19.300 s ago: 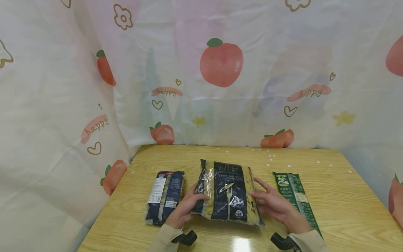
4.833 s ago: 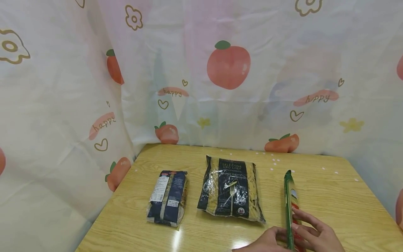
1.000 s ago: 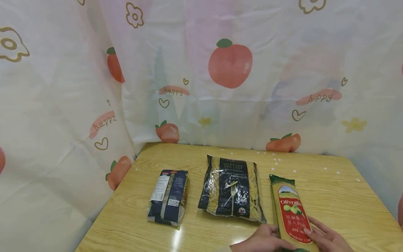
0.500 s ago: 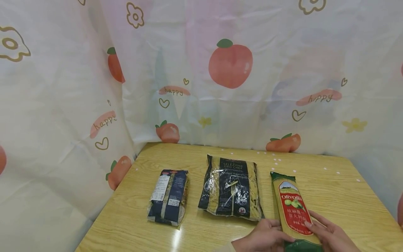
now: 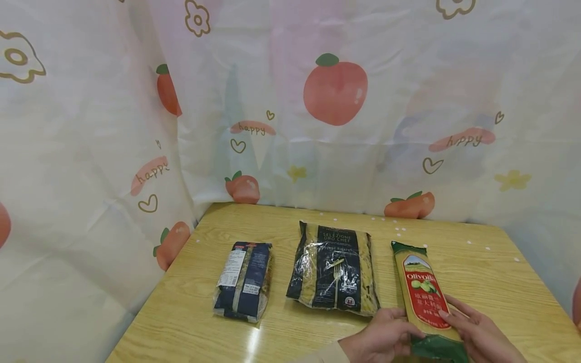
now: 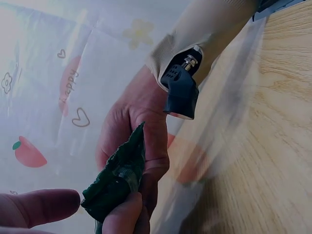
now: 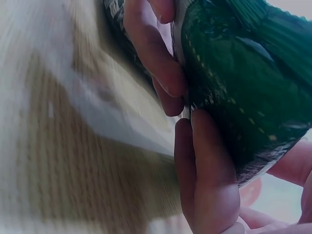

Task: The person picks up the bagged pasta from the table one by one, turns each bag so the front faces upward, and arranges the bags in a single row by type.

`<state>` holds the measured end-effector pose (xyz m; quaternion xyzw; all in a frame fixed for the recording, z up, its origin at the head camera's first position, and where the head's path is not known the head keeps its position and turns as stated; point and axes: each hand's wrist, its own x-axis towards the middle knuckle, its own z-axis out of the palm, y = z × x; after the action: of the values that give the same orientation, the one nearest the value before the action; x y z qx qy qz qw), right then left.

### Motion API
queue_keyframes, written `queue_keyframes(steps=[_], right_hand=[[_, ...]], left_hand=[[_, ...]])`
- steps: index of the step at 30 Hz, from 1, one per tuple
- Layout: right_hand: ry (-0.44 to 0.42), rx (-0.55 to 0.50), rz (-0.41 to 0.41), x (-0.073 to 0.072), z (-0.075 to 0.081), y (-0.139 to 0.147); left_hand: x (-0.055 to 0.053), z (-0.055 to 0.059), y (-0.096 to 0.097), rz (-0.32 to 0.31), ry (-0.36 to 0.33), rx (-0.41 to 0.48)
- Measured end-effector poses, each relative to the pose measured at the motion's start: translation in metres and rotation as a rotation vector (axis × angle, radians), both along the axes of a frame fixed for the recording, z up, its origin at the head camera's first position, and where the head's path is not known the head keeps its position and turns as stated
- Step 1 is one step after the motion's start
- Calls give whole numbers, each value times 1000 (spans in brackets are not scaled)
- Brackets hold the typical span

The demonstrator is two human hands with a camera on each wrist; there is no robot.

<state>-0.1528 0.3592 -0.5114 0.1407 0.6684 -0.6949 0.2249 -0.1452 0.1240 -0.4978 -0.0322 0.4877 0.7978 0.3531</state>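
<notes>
In the head view both hands hold a long green, yellow and red pack of spaghetti (image 5: 426, 297) at the front right, its printed front facing up and its top pointing away from me. My left hand (image 5: 383, 335) grips the pack's lower left edge, thumb on top. Across from it, my right hand (image 5: 481, 330) holds the lower right edge, with a fingertip over the red label. Close up, the green end of the pack (image 6: 117, 183) shows between fingers in the left wrist view. The right wrist view shows its crinkled green wrapper (image 7: 243, 73) with fingers on it.
A large black and yellow bag of penne (image 5: 336, 272) lies left of the spaghetti, near my left hand. Farther left is a smaller dark blue pasta bag (image 5: 245, 282). Small white dots mark the wooden table (image 5: 490, 282). A printed curtain (image 5: 336, 161) hangs behind and at the left.
Earlier my hands held the penne bag, now released on the table. The spaghetti pack went from green back up, through standing on edge, to front up. Lately it has shifted slightly away from me.
</notes>
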Motion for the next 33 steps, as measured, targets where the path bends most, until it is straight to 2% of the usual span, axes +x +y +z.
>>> queue_keyframes(steps=[7,19,33], right_hand=[[25,6,21,-4,0,3],[15,-77,52,-10,1,9],[-6,-108,-12,-20,3,8]], left_hand=[[-6,0,2,-34,18,10],[-11,2,7,-26,21,-6],[-19,1,14,26,18,-40]])
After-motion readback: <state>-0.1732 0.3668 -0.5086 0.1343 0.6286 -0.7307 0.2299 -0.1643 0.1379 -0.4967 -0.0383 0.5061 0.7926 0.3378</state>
